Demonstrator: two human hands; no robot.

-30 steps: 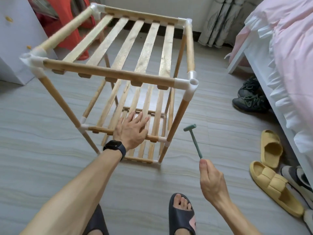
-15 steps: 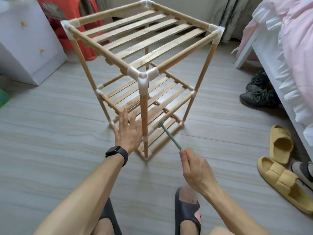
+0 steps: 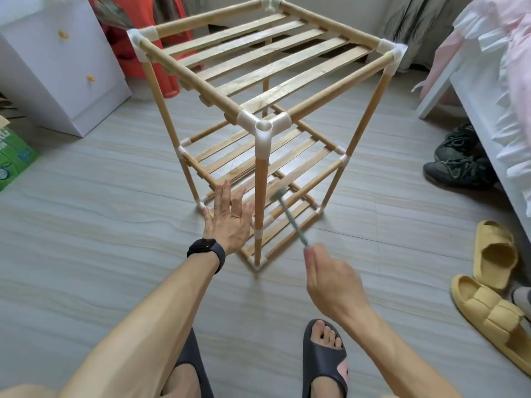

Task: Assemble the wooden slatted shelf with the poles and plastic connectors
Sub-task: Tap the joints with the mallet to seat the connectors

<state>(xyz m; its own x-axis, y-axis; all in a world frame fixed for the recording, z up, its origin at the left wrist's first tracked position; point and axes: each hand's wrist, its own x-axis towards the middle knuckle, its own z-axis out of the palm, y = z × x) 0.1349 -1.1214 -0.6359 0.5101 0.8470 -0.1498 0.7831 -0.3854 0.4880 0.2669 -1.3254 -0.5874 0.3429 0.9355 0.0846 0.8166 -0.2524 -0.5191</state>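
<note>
The wooden slatted shelf [image 3: 258, 61] stands upright on the floor, three tiers of slats joined by poles and white plastic connectors [image 3: 263, 130]. Its near corner pole [image 3: 260, 196] points toward me. My left hand [image 3: 228, 221], fingers straight and spread, is held flat just left of that pole near the lower tiers; whether it touches the shelf I cannot tell. My right hand [image 3: 330, 274] pinches the handle of a small green hammer [image 3: 291, 216]. The hammer's head is blurred, beside the middle tier's rail to the right of the pole.
A white drawer cabinet [image 3: 57, 61] and a red plastic object [image 3: 135, 56] stand at back left. A green box [image 3: 14, 159] lies at the left edge. A bed [image 3: 494, 96] lines the right side, with dark shoes [image 3: 457, 162] and yellow slippers [image 3: 494, 282] beside it. My feet wear dark slippers.
The shelf turned from face-on to corner-on toward me. My left hand came off the middle rail to beside the corner pole. The hammer swung in toward the shelf.
</note>
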